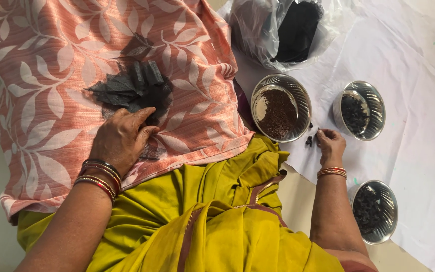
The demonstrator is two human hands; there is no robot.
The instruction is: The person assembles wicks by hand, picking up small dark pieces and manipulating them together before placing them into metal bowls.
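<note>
A dark bundle inside the clear plastic bag (283,30) is cut off by the top edge, and what is pinched at the right fingertips is too small to be made out. The left hand (122,138) is laid palm down on the pink leaf-patterned cloth (41,75), fingers loosely curled and touching the pile of dark flat pieces (132,88). The right hand (331,143) is stretched to the white sheet (419,141), fingers nearly closed over small dark bits (308,141) just beside the steel bowl of brown seeds (280,108).
</note>
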